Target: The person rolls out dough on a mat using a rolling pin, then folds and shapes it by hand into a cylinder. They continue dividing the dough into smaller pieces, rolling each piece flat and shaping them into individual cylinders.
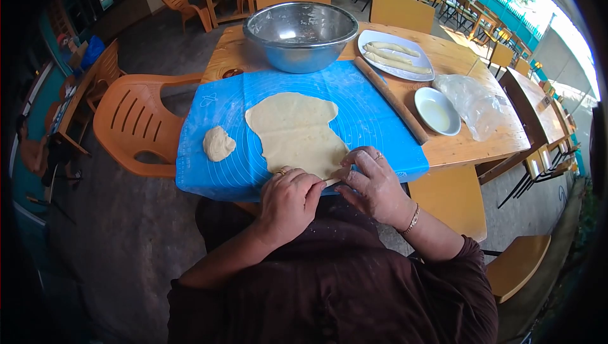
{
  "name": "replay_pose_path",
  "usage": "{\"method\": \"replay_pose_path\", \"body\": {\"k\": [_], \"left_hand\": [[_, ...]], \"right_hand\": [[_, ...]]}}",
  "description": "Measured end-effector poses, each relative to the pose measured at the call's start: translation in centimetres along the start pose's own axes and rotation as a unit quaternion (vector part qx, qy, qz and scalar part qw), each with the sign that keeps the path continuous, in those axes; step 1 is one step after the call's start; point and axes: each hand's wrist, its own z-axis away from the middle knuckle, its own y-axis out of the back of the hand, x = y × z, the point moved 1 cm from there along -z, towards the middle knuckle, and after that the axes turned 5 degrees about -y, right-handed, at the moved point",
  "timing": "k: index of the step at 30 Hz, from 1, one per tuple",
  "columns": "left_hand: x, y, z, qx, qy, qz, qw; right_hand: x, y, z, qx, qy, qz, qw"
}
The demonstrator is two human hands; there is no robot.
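Observation:
A thin rolled-out sheet of dough (294, 130) lies on the blue baking mat (209, 113), its near edge under my fingers. My left hand (290, 201) has its fingers curled over that near edge, closed on the dough. Flour-dusted, my right hand (375, 187) pinches the near right corner of the same sheet, fingers bent. A round lump of dough (219, 144) rests on the mat to the left of the sheet. Along the mat's right side lies a wooden rolling pin (392, 101), apart from both hands.
At the back of the wooden table (456, 59) stands a large metal bowl (301, 37). Beside it are a white plate (423, 76) with rolled dough strips, a small white bowl (437, 111) and a clear plastic bag (475, 100). An orange chair (136, 122) stands at the left.

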Motion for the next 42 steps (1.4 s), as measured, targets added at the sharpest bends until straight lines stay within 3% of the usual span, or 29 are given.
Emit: {"method": "replay_pose_path", "body": {"k": [5, 15, 17, 18, 20, 38, 42], "left_hand": [[0.3, -0.1, 0.0, 0.002, 0.023, 0.003, 1.000], [1.0, 0.1, 0.2, 0.008, 0.002, -0.055, 0.998], [1.5, 0.5, -0.2, 0.036, -0.094, -0.115, 0.988], [1.4, 0.3, -0.1, 0.036, -0.094, -0.115, 0.988], [1.0, -0.6, 0.3, 0.003, -0.173, -0.111, 0.979], [0.0, -0.7, 0.3, 0.052, -0.156, -0.156, 0.974], [-0.3, -0.7, 0.8, 0.027, -0.146, -0.170, 0.974]], "right_hand": [[0.6, -0.8, 0.3, 0.031, 0.069, 0.065, 0.995], [0.7, -0.8, -0.2, 0.025, 0.037, -0.006, 0.999], [0.7, -0.7, -0.4, 0.011, 0.023, -0.028, 0.999], [0.7, -0.7, -0.5, 0.010, 0.023, -0.027, 0.999], [0.8, -0.8, -0.6, 0.001, 0.013, -0.034, 0.999], [0.6, -0.4, -0.8, -0.020, -0.001, -0.026, 0.999], [0.7, -0.4, -0.6, -0.023, -0.004, -0.023, 0.999]]}}
